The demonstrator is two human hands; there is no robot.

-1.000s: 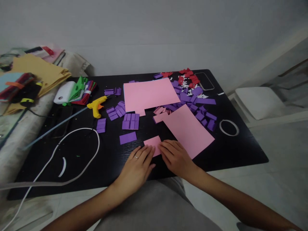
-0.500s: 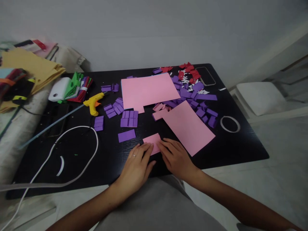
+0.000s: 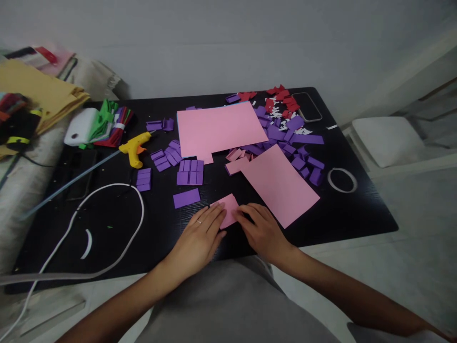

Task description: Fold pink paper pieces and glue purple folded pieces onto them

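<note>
Lying near on the black table (image 3: 160, 214), the small pink paper (image 3: 229, 203) is best steadied by the left hand (image 3: 199, 237), fingers laid flat, its right edge met by the right hand (image 3: 264, 234), whether pinched unclear.

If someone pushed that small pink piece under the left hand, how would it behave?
The small pink piece looks thin, so it's probably light and bendable. Lying flat on the black table, it would likely slide, not roll, unless the left hand resting on it pins it.

The left hand (image 3: 200, 233) has slid farther up the small pink paper (image 3: 229, 209) (slightly).
</note>
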